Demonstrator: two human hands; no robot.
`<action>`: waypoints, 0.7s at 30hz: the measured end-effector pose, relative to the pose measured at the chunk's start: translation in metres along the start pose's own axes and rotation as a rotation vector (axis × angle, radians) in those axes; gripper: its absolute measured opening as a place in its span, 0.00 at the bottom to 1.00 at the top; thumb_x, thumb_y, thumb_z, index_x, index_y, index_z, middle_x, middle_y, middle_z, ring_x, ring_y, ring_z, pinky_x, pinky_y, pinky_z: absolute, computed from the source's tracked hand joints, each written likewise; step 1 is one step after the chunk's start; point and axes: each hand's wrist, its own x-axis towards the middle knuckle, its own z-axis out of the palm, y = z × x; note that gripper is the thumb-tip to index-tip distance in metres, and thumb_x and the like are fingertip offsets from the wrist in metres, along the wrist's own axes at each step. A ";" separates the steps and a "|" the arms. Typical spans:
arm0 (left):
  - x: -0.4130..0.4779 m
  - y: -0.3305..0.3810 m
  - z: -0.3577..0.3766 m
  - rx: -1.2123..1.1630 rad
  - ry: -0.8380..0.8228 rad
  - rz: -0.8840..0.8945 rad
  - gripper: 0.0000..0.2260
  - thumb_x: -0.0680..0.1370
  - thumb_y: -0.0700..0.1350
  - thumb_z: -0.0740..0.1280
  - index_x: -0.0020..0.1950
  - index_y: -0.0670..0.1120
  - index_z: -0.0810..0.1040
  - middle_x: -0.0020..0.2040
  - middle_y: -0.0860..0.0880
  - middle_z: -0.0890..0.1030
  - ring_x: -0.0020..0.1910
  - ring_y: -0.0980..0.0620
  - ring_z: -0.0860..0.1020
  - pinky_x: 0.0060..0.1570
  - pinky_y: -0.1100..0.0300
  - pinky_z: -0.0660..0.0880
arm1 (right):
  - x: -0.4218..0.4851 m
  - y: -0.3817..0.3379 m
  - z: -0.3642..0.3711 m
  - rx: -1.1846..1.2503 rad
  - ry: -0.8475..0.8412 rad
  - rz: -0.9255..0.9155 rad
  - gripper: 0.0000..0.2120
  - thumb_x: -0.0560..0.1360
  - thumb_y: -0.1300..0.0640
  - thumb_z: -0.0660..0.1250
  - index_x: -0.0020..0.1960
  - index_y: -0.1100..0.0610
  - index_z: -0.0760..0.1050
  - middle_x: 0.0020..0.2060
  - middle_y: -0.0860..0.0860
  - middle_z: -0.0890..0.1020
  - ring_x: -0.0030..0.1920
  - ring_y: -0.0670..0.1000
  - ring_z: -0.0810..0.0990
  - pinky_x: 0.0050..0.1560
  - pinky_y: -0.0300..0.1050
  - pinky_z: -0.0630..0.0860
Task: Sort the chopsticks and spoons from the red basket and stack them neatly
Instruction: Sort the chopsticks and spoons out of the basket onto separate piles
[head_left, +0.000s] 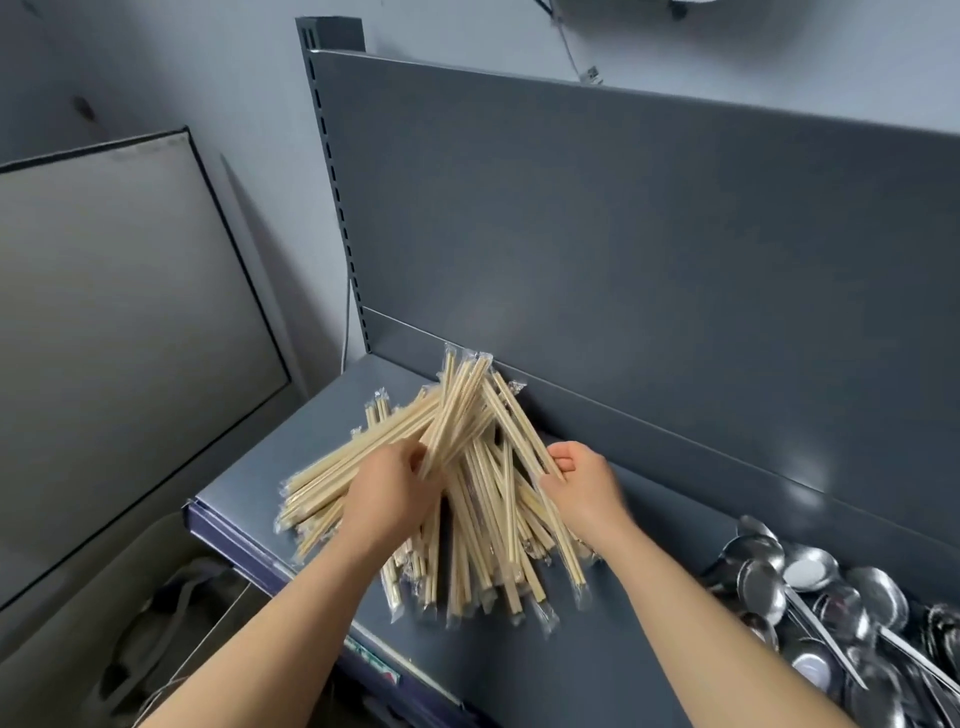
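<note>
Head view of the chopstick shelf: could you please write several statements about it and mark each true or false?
The pale wooden chopsticks in clear wrappers lie in a loose pile on the grey metal shelf. True.
The shiny metal spoons lie left of the chopsticks. False: they lie to their right.
The left hand grips a bundle of chopsticks. True.
The right hand holds a spoon. False: it holds chopsticks.

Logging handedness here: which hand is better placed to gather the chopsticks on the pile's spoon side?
Probably right. The right hand holds chopsticks at that edge, nearest the spoons; the left hand grips a fanned bundle further left.
</note>
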 end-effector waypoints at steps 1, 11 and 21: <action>0.001 -0.001 0.000 0.021 0.002 0.036 0.07 0.75 0.52 0.69 0.46 0.50 0.77 0.40 0.55 0.79 0.37 0.52 0.79 0.39 0.55 0.79 | 0.000 0.000 0.001 -0.025 0.002 -0.007 0.10 0.76 0.62 0.66 0.54 0.50 0.74 0.45 0.42 0.78 0.45 0.43 0.79 0.42 0.37 0.75; 0.015 -0.008 -0.015 0.357 -0.019 0.359 0.16 0.80 0.57 0.58 0.57 0.48 0.75 0.48 0.51 0.76 0.41 0.51 0.74 0.37 0.60 0.70 | -0.025 -0.010 0.005 -0.213 -0.008 0.062 0.23 0.77 0.51 0.64 0.71 0.57 0.69 0.66 0.52 0.74 0.65 0.54 0.74 0.64 0.50 0.72; -0.015 0.014 -0.007 0.224 -0.145 0.747 0.14 0.77 0.55 0.63 0.56 0.49 0.79 0.49 0.50 0.80 0.47 0.48 0.78 0.44 0.54 0.76 | -0.142 0.014 -0.018 -0.136 0.316 0.236 0.23 0.79 0.50 0.64 0.72 0.53 0.68 0.68 0.47 0.73 0.68 0.47 0.71 0.65 0.41 0.66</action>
